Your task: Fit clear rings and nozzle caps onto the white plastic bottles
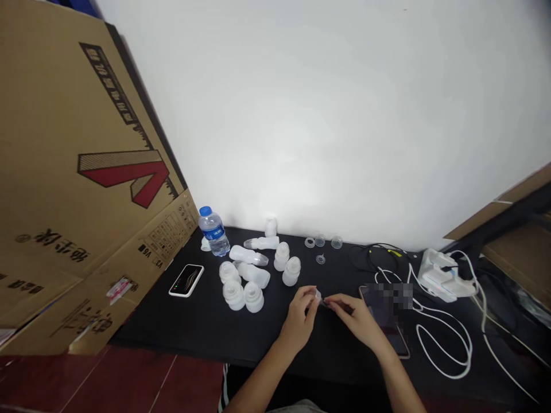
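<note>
Clear plastic piece (318, 295) pinched between both hands, over black tabletop (172, 324).
Our left hand (298, 321) grasps it with the fingertips; our right hand (353, 321) closes on its other side, just beside a smartphone (384, 327). Small clear discs (319, 241) lie farther off; white plastic bottle parts (253, 275) stand to the left.

Left hand (298, 321) and right hand (357, 322) are hiding a small clear piece (318, 296)

Fingers are covering most of the piece, leaving its shape impossible to read. A mosaic blur (390, 296) is masking the upper part of the phone (384, 330) on the desk (142, 327). The round clear parts (319, 241) near the wall are appearing too small to make out in detail. The cardboard sheet (86, 172) and white cable (495, 350) are running past the picture's edges, while the bottom edge is cutting off the forearms (258, 384).
</note>
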Demonstrator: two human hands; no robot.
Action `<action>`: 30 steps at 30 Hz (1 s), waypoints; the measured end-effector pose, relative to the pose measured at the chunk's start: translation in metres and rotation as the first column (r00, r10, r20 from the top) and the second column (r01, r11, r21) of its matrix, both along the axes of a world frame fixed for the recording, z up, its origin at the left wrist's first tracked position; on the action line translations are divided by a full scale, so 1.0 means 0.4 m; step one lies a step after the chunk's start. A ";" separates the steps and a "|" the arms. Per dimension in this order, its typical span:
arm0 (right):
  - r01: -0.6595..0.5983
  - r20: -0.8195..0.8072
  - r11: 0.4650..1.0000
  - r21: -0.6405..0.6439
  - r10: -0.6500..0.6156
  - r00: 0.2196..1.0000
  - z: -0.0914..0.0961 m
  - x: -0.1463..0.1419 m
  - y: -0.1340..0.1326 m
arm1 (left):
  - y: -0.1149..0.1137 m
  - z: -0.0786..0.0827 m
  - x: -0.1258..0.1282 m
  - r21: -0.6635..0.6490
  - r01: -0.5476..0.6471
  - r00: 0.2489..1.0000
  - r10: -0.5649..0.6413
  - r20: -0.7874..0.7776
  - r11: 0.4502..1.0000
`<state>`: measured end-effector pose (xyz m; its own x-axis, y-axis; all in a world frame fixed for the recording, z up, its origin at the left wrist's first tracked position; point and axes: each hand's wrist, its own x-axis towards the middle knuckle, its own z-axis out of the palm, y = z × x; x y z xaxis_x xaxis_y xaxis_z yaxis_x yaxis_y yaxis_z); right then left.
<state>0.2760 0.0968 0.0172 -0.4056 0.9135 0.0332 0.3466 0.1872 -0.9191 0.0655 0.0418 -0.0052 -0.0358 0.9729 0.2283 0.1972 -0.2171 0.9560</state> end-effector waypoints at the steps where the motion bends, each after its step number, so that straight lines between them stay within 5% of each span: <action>1: 0.020 0.015 0.999 0.027 -0.020 1.000 0.011 -0.001 0.022 | 0.000 0.002 0.000 -0.017 -0.005 1.000 0.005 -0.019 1.000; 6: 0.039 0.050 0.972 0.233 -0.052 0.997 0.116 -0.092 0.179 | -0.008 0.005 0.007 0.007 -0.005 0.995 0.005 -0.101 1.000; 11: -0.291 0.359 0.870 0.398 0.145 0.922 0.222 -0.305 0.362 | -0.015 -0.012 0.008 0.089 -0.017 0.980 0.035 -0.198 0.996; 15: -0.472 0.602 0.799 0.372 0.179 0.778 0.242 -0.463 0.474 | -0.011 -0.026 0.006 0.130 0.007 0.976 0.021 -0.217 0.992; 19: -0.514 0.671 0.803 0.301 0.204 0.712 0.227 -0.551 0.528 | -0.006 -0.030 0.004 0.192 -0.046 0.950 0.102 -0.296 0.980; 25: -0.403 0.600 0.850 0.340 0.134 0.789 0.201 -0.554 0.535 | -0.010 -0.016 -0.005 0.222 -0.082 0.917 0.161 -0.366 0.972; 30: -0.113 0.391 0.878 0.464 -0.089 0.916 0.201 -0.403 0.460 | -0.012 0.003 -0.013 0.208 -0.100 0.925 0.168 -0.341 0.973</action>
